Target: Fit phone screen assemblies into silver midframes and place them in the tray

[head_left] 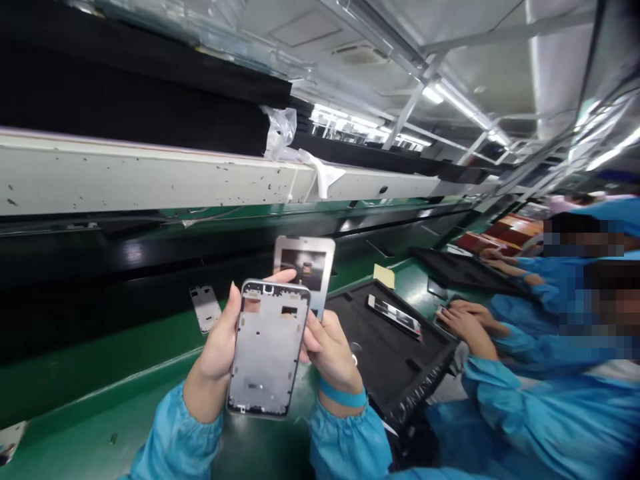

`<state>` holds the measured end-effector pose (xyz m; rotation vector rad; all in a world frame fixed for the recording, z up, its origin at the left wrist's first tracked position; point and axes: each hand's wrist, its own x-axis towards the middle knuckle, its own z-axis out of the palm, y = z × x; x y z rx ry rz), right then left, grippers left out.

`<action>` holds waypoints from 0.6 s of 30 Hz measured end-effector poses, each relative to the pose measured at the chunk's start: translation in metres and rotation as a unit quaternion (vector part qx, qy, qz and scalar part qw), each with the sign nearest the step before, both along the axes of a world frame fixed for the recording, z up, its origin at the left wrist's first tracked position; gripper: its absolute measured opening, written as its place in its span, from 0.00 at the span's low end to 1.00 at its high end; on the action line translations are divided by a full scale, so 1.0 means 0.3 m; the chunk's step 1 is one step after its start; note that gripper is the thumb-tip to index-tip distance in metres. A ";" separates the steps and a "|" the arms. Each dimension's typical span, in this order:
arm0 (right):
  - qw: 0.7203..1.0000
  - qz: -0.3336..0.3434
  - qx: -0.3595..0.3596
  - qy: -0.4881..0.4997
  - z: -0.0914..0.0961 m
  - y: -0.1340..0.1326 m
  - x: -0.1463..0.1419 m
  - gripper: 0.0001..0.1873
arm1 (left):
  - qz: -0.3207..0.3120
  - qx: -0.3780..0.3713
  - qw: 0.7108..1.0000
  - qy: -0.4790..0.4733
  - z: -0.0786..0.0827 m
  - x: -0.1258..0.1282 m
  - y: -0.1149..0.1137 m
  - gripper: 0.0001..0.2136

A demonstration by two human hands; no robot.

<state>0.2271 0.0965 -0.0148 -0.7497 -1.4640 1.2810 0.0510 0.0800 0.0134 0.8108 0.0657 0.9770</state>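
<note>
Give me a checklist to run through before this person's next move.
1. Phone frame held: ok, in the left hand.
2. Silver phone panel held: ok, apparently in the right hand.
3. Panel fully visible: not ok, the frame covers part.
4. Frame's far side undamaged: cannot tell, it faces away.
5. Phone in the black tray: ok.
6. Nearest co-worker's hands apart: ok, beyond the tray.

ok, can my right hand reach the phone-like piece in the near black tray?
Likely: nothing visible lies between the right hand and the piece, though the fingers are occupied with silver panel and grey frame.
</note>
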 end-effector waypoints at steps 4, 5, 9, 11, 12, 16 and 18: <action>0.999 0.036 -0.014 0.028 -0.033 0.017 -0.001 0.37 | 0.013 -0.014 1.000 -0.020 -0.010 0.003 0.001 0.49; 0.998 0.040 -0.020 0.037 -0.035 0.020 0.000 0.37 | 0.013 -0.011 0.999 -0.030 -0.014 0.006 0.002 0.49; 0.994 0.063 -0.044 0.080 -0.022 0.011 0.008 0.35 | 0.003 0.020 0.998 -0.066 -0.029 0.025 0.002 0.47; 0.992 0.073 -0.055 0.084 -0.014 0.002 0.014 0.36 | 0.002 0.031 0.997 -0.074 -0.032 0.036 -0.003 0.47; 0.993 0.071 -0.058 0.081 -0.012 -0.002 0.017 0.36 | 0.004 0.030 0.997 -0.073 -0.031 0.040 -0.007 0.47; 0.995 0.038 -0.056 0.073 -0.011 -0.009 0.028 0.36 | 0.022 0.020 0.997 -0.073 -0.021 0.045 -0.019 0.45; 0.995 0.032 -0.054 0.076 -0.010 -0.009 0.030 0.33 | 0.024 0.017 0.997 -0.070 -0.016 0.040 -0.021 0.45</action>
